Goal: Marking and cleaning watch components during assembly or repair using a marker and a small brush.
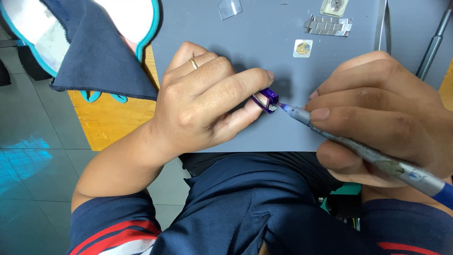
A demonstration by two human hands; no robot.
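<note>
My left hand (203, 101), with a gold ring on one finger, pinches a small purple translucent holder (268, 99) with a metal part in it, held just above the grey mat (264, 42). My right hand (382, 108) grips a grey pen-like tool (363, 151) with a blue end. Its fine tip touches the right side of the purple holder.
A metal watch bracelet piece (328, 26) lies at the mat's far side, with a small square packet (302, 48), a clear plastic square (230, 8) and a small case (334, 6) near it. Metal tweezers (384, 26) lie at the right. A dark blue cloth (101, 52) covers the left.
</note>
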